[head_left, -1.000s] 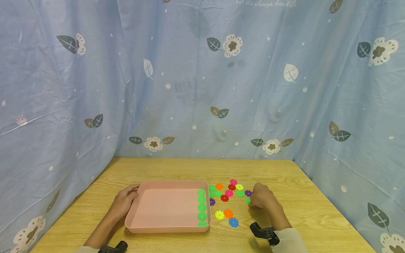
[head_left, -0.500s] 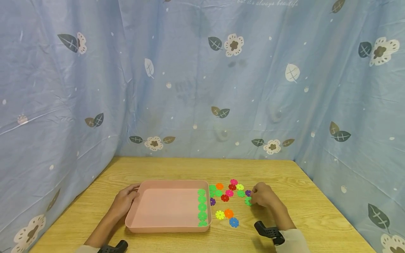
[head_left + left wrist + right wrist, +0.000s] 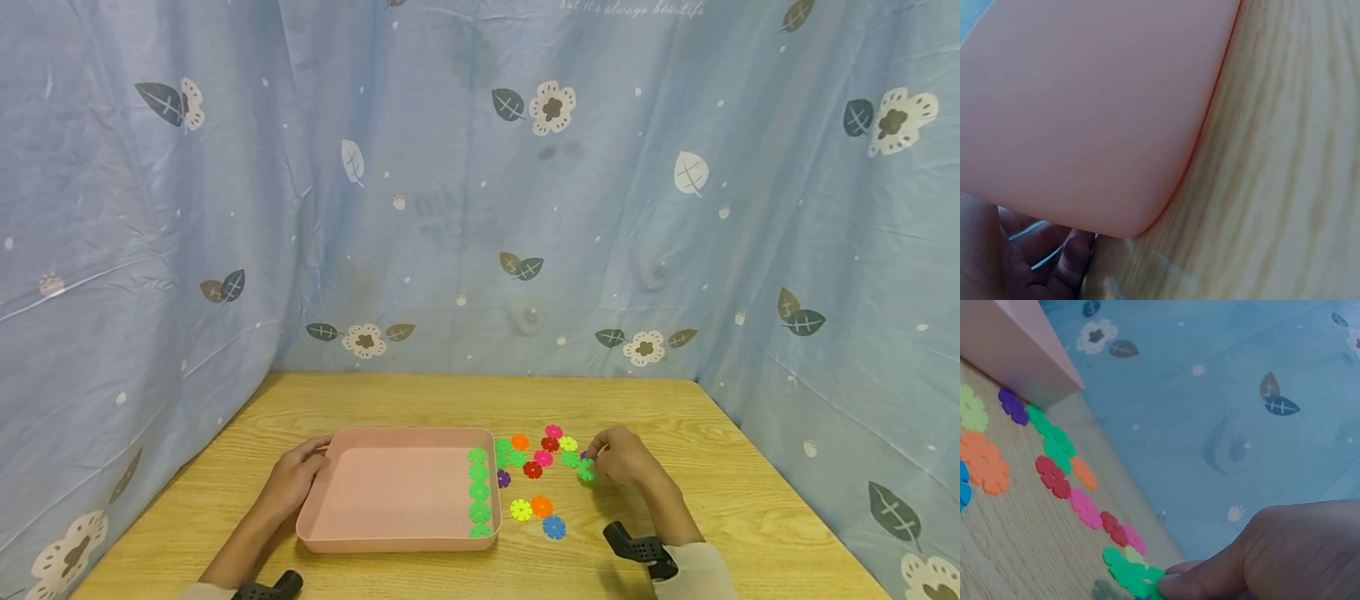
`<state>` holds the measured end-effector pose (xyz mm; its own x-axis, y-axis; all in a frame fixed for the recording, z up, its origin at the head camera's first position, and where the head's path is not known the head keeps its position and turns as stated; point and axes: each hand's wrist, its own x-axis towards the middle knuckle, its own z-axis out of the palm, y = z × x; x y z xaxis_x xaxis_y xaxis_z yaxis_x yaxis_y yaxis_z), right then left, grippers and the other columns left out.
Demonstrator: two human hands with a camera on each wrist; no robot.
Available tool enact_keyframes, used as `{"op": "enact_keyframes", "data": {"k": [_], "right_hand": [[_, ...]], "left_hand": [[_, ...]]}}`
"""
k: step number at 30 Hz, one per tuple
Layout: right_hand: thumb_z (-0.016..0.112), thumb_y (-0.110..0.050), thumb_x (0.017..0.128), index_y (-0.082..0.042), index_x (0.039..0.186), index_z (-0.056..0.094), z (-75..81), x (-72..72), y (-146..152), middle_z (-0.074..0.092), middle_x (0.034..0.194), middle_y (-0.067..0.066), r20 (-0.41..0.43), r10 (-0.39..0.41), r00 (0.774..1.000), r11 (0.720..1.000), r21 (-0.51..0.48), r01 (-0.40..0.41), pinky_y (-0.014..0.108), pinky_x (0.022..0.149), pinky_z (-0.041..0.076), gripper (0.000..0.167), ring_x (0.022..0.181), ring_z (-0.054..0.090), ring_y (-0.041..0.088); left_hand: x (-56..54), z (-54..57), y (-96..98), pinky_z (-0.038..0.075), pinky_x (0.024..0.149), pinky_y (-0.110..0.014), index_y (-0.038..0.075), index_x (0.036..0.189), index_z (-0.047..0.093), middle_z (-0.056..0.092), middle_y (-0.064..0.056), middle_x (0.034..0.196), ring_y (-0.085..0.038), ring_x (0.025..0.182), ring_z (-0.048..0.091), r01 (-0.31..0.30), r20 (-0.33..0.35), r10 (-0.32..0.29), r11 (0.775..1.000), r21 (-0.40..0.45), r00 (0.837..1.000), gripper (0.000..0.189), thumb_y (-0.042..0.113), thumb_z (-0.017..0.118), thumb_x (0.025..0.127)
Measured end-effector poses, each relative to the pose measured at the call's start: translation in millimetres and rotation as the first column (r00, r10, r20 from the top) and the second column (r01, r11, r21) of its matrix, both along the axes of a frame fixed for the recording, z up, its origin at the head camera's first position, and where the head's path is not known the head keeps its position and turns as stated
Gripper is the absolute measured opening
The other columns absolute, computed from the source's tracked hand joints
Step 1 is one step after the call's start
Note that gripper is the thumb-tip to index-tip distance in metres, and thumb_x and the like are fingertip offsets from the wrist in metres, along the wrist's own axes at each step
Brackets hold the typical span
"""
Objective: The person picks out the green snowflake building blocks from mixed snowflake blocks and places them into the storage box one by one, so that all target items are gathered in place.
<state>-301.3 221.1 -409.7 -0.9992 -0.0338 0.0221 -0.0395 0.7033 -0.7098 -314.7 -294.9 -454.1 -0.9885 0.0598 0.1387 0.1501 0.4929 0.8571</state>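
My right hand (image 3: pixel 624 457) pinches a green snowflake-shaped plastic disc (image 3: pixel 586 470) between thumb and fingertips, at the right end of the scattered discs. In the right wrist view, the thumb lies on the green disc (image 3: pixel 1142 581), tilted above the table. A purple disc (image 3: pixel 584 456) is partly hidden behind those fingers. My left hand (image 3: pixel 292 477) holds the left rim of a pink rectangular tray (image 3: pixel 397 547). In the left wrist view its fingers (image 3: pixel 1072 257) are curled beside the tray wall (image 3: pixel 1097 125). Several green discs (image 3: pixel 478 492) line up inside the tray along its right side.
Loose discs lie right of the tray: green (image 3: pixel 517 458), red (image 3: pixel 532 470), pink (image 3: pixel 543 458), orange (image 3: pixel 542 506), yellow (image 3: pixel 521 510) and blue (image 3: pixel 554 527). The wooden table (image 3: pixel 420 400) ends at a blue patterned curtain (image 3: pixel 450 208).
My right hand has lifted the green disc slightly and shifted it a little away from me, toward the purple disc. The left hand and the tray have stayed in place.
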Motion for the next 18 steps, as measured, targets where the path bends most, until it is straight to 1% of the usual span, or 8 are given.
{"op": "enact_keyframes", "data": {"k": [2, 5, 8, 11, 13, 15, 18], "right_hand": [[0.059, 0.013, 0.077, 0.003, 0.087, 0.07, 1.1, 0.5, -0.6, 0.062, 0.076, 0.009, -0.008, -0.006, 1.0, 1.0, -0.008, 0.006, 0.028, 0.051, 0.038, 0.018, 0.055, 0.043, 0.016], [0.064, 0.009, 0.081, 0.004, 0.091, 0.071, 2.4, 0.0, -1.3, 0.062, 0.076, 0.009, -0.022, -0.01, 1.0, 0.999, -0.045, 0.009, 0.031, 0.053, 0.043, 0.013, 0.06, 0.052, 0.02], [0.068, 0.006, 0.084, 0.004, 0.094, 0.07, 4.7, -0.3, -2.2, 0.065, 0.077, 0.011, -0.046, 0.008, 0.999, 0.995, -0.099, -0.012, 0.034, 0.058, 0.047, 0.01, 0.067, 0.059, 0.026], [0.069, 0.003, 0.088, 0.002, 0.098, 0.071, 6.8, -0.5, -3.3, 0.066, 0.079, 0.012, -0.06, 0.025, 0.998, 0.988, -0.148, -0.034, 0.037, 0.062, 0.05, 0.01, 0.071, 0.062, 0.03], [0.068, 0.0, 0.091, 0.001, 0.101, 0.07, 8.4, -0.6, -3.8, 0.066, 0.081, 0.013, -0.067, 0.043, 0.997, 0.982, -0.179, -0.055, 0.037, 0.062, 0.051, 0.011, 0.071, 0.061, 0.029], [0.068, -0.003, 0.093, 0.002, 0.105, 0.07, 9.6, -1.3, -4.3, 0.064, 0.081, 0.013, -0.07, 0.059, 0.996, 0.972, -0.222, -0.073, 0.035, 0.06, 0.05, 0.013, 0.067, 0.057, 0.025], [0.066, -0.005, 0.095, 0.005, 0.109, 0.068, 11.2, -2.7, -5.7, 0.061, 0.08, 0.015, -0.088, 0.096, 0.991, 0.948, -0.296, -0.118, 0.031, 0.056, 0.047, 0.017, 0.062, 0.049, 0.018]], "left_hand": [[0.2, 0.5, 0.5, 0.053, 0.086, -0.028, -0.004, 0.147, 0.048, 0.055, -0.027, 0.142, -0.037, 0.12, 0.062, -0.002, -0.001, 0.002, 1.0, 0.0, 1.0, 0.045, 0.013, 0.044, 0.105], [1.5, 2.1, 1.5, 0.053, 0.085, -0.029, -0.004, 0.147, 0.048, 0.056, -0.028, 0.141, -0.038, 0.12, 0.062, -0.007, 0.004, 0.007, 1.0, 0.003, 1.0, 0.045, 0.013, 0.045, 0.105], [2.7, 3.4, 2.4, 0.053, 0.086, -0.029, -0.003, 0.147, 0.049, 0.056, -0.028, 0.14, -0.038, 0.121, 0.062, -0.015, 0.007, 0.015, 1.0, -0.001, 1.0, 0.045, 0.013, 0.045, 0.105], [3.3, 4.0, 2.8, 0.053, 0.087, -0.03, -0.003, 0.147, 0.049, 0.056, -0.028, 0.142, -0.038, 0.122, 0.061, -0.017, 0.008, 0.017, 1.0, -0.001, 1.0, 0.045, 0.013, 0.045, 0.105], [3.3, 4.0, 2.8, 0.053, 0.087, -0.03, -0.003, 0.147, 0.049, 0.055, -0.028, 0.142, -0.038, 0.122, 0.061, -0.018, 0.006, 0.018, 1.0, -0.004, 1.0, 0.045, 0.013, 0.045, 0.105], [3.4, 3.7, 2.5, 0.053, 0.087, -0.031, -0.003, 0.147, 0.049, 0.055, -0.028, 0.142, -0.039, 0.122, 0.061, -0.018, 0.005, 0.018, 1.0, -0.007, 1.0, 0.045, 0.013, 0.045, 0.105], [3.7, 3.3, 1.7, 0.053, 0.088, -0.033, -0.002, 0.147, 0.049, 0.056, -0.028, 0.141, -0.038, 0.121, 0.061, -0.02, 0.005, 0.02, 1.0, -0.017, 1.0, 0.045, 0.013, 0.046, 0.105]]}}
